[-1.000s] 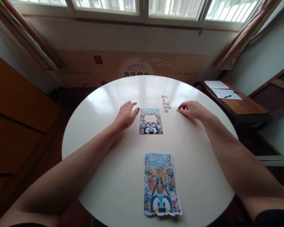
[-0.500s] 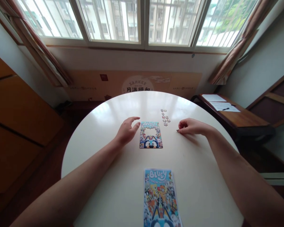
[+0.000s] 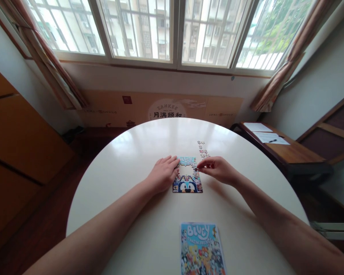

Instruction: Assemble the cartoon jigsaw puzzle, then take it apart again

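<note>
A partly filled jigsaw puzzle (image 3: 187,186) lies flat on the white round table, with a bare gap in its middle and a blue dog's face along its lower part. My left hand (image 3: 163,173) rests over its left edge, fingers stretched out and touching it. At the puzzle's right edge, my right hand (image 3: 216,169) pinches a small puzzle piece (image 3: 197,169) between thumb and fingers. Several loose pieces (image 3: 202,147) lie just beyond my right hand, some partly hidden by it. Nearer to me is a Bluey picture sheet (image 3: 202,246), cut off by the lower frame edge.
The round white table (image 3: 117,244) fills the middle. A wooden side table (image 3: 286,149) with papers (image 3: 266,136) and a dark pen stands at the right. Behind are a printed cardboard panel (image 3: 103,103) and barred windows.
My right hand has moved left with the piece to the puzzle's edge. My left hand has come down onto the puzzle's left side. The view has tilted slightly up.
</note>
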A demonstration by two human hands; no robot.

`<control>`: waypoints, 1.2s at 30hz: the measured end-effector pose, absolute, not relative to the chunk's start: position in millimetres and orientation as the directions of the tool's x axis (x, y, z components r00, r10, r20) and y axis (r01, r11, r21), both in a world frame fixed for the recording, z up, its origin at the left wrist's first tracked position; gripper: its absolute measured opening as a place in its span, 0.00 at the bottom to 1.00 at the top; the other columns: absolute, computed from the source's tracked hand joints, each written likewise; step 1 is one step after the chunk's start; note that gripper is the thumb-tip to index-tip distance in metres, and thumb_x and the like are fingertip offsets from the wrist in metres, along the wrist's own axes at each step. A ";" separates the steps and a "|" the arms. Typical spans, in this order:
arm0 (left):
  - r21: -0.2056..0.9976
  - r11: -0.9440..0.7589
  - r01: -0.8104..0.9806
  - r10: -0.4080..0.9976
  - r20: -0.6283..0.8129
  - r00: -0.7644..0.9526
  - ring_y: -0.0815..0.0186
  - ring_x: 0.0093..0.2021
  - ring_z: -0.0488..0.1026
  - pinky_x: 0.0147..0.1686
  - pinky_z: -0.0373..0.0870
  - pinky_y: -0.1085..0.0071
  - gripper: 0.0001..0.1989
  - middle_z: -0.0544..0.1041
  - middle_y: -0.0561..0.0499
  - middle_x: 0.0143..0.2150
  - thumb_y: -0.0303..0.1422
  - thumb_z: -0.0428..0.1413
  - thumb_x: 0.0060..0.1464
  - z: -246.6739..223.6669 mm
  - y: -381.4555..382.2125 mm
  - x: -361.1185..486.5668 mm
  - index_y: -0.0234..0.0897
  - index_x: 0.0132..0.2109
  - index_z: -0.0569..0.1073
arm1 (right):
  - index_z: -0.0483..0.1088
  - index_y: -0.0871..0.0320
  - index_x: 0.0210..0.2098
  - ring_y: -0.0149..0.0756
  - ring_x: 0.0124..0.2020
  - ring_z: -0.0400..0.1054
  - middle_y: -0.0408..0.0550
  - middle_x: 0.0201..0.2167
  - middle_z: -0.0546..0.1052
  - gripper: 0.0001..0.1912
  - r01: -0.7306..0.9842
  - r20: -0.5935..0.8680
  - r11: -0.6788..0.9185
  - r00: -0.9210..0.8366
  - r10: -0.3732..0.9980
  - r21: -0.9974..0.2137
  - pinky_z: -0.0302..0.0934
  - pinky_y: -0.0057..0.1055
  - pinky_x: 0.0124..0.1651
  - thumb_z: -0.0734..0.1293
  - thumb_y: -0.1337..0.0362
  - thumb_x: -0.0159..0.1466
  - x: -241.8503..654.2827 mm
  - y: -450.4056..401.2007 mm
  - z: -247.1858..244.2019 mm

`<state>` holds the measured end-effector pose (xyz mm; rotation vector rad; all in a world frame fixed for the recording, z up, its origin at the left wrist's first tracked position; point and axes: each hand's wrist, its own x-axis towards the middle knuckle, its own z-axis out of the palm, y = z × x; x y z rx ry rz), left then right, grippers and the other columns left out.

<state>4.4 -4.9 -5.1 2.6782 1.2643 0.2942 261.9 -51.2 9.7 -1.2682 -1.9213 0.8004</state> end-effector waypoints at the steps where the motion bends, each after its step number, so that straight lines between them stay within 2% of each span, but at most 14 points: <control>1: 0.219 -0.624 0.750 0.779 0.094 0.620 0.53 0.70 0.54 0.67 0.51 0.52 0.26 0.60 0.46 0.70 0.39 0.41 0.66 -5.0 -5.7 4.7 0.38 0.67 0.63 | 0.80 0.54 0.37 0.35 0.30 0.70 0.46 0.32 0.81 0.08 0.522 0.231 0.347 -0.276 0.933 -0.779 0.64 0.35 0.35 0.70 0.59 0.61 257.1 -50.6 5.9; 5: 0.185 -0.651 0.736 0.757 0.076 0.649 0.52 0.70 0.55 0.67 0.51 0.52 0.26 0.61 0.45 0.70 0.40 0.43 0.65 -2.6 -11.7 4.0 0.38 0.67 0.64 | 0.81 0.53 0.37 0.37 0.30 0.71 0.46 0.34 0.82 0.09 0.564 0.257 0.349 -0.238 0.937 -0.748 0.66 0.36 0.37 0.69 0.61 0.61 246.3 -47.9 -3.9; 10: 0.179 -0.692 0.700 0.720 0.099 0.687 0.51 0.67 0.60 0.65 0.54 0.51 0.25 0.65 0.45 0.68 0.42 0.46 0.64 -1.7 -20.6 1.2 0.41 0.65 0.66 | 0.80 0.53 0.37 0.41 0.36 0.74 0.46 0.35 0.82 0.08 0.529 0.188 0.277 -0.217 0.958 -0.802 0.67 0.38 0.41 0.69 0.59 0.60 237.4 -49.0 -3.6; 13: 0.181 -0.701 0.690 0.712 0.116 0.692 0.50 0.66 0.62 0.65 0.56 0.51 0.25 0.67 0.43 0.66 0.42 0.48 0.63 -1.3 -22.3 1.2 0.40 0.63 0.68 | 0.80 0.53 0.36 0.39 0.34 0.73 0.46 0.34 0.82 0.08 0.534 0.183 0.259 -0.191 0.964 -0.805 0.67 0.37 0.40 0.70 0.60 0.60 231.2 -50.0 -4.5; 21: 0.240 -0.737 0.632 0.676 0.285 0.680 0.53 0.59 0.69 0.59 0.66 0.52 0.17 0.73 0.44 0.60 0.33 0.56 0.60 5.7 -20.5 5.0 0.42 0.55 0.75 | 0.77 0.53 0.45 0.34 0.30 0.71 0.43 0.32 0.80 0.12 0.596 0.292 0.362 -0.215 0.932 -0.716 0.66 0.33 0.39 0.69 0.65 0.62 222.9 -48.5 -14.6; 28: 0.292 -0.751 0.592 0.660 0.346 0.667 0.56 0.54 0.72 0.55 0.71 0.55 0.14 0.76 0.47 0.55 0.27 0.58 0.57 2.3 -17.4 5.2 0.45 0.48 0.79 | 0.78 0.52 0.43 0.40 0.42 0.71 0.48 0.39 0.78 0.10 0.639 0.490 0.508 -0.227 0.842 -0.577 0.65 0.39 0.49 0.69 0.68 0.63 228.7 -46.2 -14.9; 33: 0.295 -0.732 0.614 0.681 0.326 0.656 0.55 0.55 0.71 0.56 0.69 0.53 0.15 0.75 0.47 0.56 0.27 0.57 0.57 0.7 -15.8 4.8 0.46 0.50 0.79 | 0.79 0.52 0.37 0.40 0.40 0.70 0.48 0.36 0.77 0.04 0.691 0.458 0.531 -0.314 0.832 -0.490 0.65 0.39 0.45 0.71 0.65 0.62 233.8 -50.0 -10.6; 36: 0.276 -0.740 0.614 0.673 0.307 0.673 0.53 0.56 0.71 0.57 0.68 0.53 0.15 0.75 0.45 0.57 0.29 0.56 0.59 0.3 -15.6 5.3 0.46 0.52 0.79 | 0.79 0.52 0.37 0.39 0.39 0.69 0.48 0.36 0.77 0.05 0.718 0.441 0.522 -0.325 0.837 -0.461 0.65 0.38 0.44 0.72 0.65 0.61 233.0 -51.3 -10.5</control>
